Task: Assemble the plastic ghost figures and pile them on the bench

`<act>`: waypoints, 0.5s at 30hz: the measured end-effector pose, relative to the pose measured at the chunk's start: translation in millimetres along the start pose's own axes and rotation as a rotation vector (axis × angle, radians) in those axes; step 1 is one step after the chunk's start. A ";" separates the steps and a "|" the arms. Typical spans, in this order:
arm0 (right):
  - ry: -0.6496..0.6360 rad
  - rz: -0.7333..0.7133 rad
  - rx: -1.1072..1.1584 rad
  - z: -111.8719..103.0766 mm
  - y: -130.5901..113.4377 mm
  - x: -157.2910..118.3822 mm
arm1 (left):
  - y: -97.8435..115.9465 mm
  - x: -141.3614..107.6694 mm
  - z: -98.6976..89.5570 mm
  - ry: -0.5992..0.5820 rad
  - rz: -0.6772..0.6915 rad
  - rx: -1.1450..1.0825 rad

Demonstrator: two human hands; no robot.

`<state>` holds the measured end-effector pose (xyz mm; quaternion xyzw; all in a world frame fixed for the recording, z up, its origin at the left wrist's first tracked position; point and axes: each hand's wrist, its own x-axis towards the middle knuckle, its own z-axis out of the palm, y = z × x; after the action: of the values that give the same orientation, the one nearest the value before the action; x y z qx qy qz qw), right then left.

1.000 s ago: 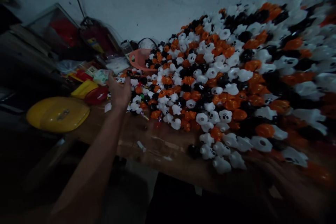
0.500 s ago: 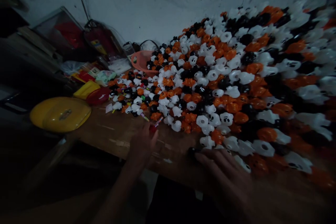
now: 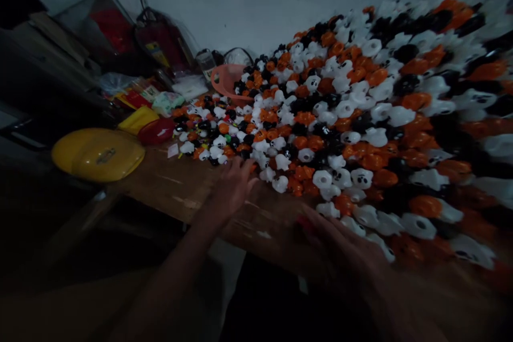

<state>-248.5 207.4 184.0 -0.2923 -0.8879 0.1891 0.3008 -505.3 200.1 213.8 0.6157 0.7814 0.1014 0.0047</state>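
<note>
My left hand reaches to the near edge of a heap of small plastic figures. Its fingers are stretched forward, with thumb and forefinger apart beside an orange figure. White ghost faces, orange pumpkins and black figures make up the heap. At the table's front edge my right hand is blurred, its fingers bent around a small red piece whose kind I cannot make out. White figures lie just beyond its knuckles.
On the left stand a yellow plastic lid-like object, a red rounded object and plastic packets. A pink basket lies tipped at the back by the wall. The wooden table ends near my body.
My left hand has moved forward to the heap, and the red piece at its fingers is gone from there. A red piece now shows at my right hand, where a black one was.
</note>
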 end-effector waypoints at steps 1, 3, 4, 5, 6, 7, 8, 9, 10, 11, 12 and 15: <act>-0.002 0.037 -0.002 -5.1 0.3 -0.8 | -2.3 7.0 6.2 -0.027 0.016 0.116; 0.006 0.091 0.067 -10.3 -0.6 0.0 | -3.7 14.9 15.8 -0.072 0.014 0.233; 0.006 0.106 0.135 -10.6 -0.8 0.9 | -3.9 16.3 19.2 -0.083 0.005 0.255; 0.013 0.125 0.208 -9.6 -0.6 1.8 | -4.4 16.6 21.9 -0.092 -0.004 0.264; 0.025 0.152 0.276 -7.9 0.2 2.8 | -5.2 15.9 23.9 -0.104 -0.012 0.264; 0.047 0.190 0.334 -5.8 1.3 3.7 | -6.0 14.5 25.1 -0.120 -0.023 0.259; 0.070 0.231 0.381 -3.7 2.6 4.5 | -6.2 12.3 25.2 -0.135 -0.031 0.261; 0.096 0.270 0.412 -1.8 3.7 5.3 | -5.4 9.4 24.2 -0.129 -0.033 0.257; 0.118 0.296 0.425 -0.4 4.5 6.3 | -3.0 5.6 21.9 -0.091 -0.038 0.231; 0.134 0.302 0.419 0.7 4.7 7.3 | 1.4 1.0 18.4 -0.027 -0.051 0.160; 0.138 0.291 0.400 1.4 4.2 8.5 | 7.8 -4.3 14.1 0.048 -0.076 0.024; 0.128 0.195 0.323 2.2 -2.0 13.3 | 34.8 -21.4 1.7 0.167 -0.249 -0.715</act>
<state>-259.3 213.8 188.9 -0.3364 -0.7925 0.3382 0.3799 -466.4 187.4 215.3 0.4652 0.7634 0.4157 0.1675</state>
